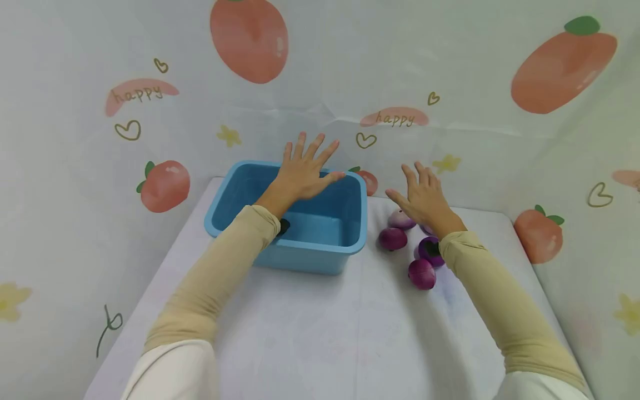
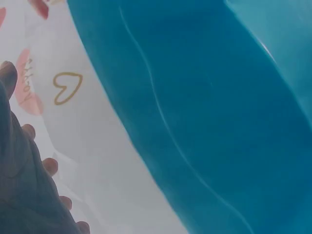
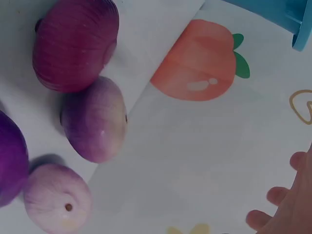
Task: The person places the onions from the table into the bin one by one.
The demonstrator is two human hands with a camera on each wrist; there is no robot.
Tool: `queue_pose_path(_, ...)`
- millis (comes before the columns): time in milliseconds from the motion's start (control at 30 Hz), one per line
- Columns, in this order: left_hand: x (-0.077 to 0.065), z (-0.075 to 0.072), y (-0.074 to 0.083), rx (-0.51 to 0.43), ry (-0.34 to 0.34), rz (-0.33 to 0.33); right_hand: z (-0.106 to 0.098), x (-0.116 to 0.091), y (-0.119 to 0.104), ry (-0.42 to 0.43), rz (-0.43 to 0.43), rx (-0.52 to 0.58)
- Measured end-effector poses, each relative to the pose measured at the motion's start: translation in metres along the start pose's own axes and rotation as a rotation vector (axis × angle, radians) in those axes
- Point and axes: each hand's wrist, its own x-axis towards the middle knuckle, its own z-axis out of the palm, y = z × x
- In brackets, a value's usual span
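My left hand [image 1: 301, 176] is held over the blue plastic basin [image 1: 295, 244] with its fingers spread and nothing in them. In the left wrist view the basin [image 2: 204, 122] fills most of the picture, its inside bare there. Above the onions, my right hand [image 1: 425, 199] has its fingers extended and holds nothing. Several purple onions lie on the table below it: a dark one [image 1: 393, 239], a front one [image 1: 422, 274] and a deep purple one [image 1: 427, 251] partly behind the wrist. Paler onions [image 3: 95, 119] show in the right wrist view, beside a dark red-purple onion [image 3: 75, 44].
The white table [image 1: 320, 333] meets a printed cloth backdrop [image 1: 320, 72] with fruit, hearts and lettering, which also hangs at both sides. The basin stands at the back left of the table, left of the onions.
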Motion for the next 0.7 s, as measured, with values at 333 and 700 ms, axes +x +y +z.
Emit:
queue_pose_path(333, -0.023, -0.017, -0.017, 0.049, 0.042, 0.023, 0.014, -0.019, 0.004, -0.032, 0.037, 0.029)
queue_pose_path(700, -0.056, -0.036, -0.056, 0.147, 0.117, 0.032, 0.038, -0.038, 0.012, -0.084, 0.063, 0.193)
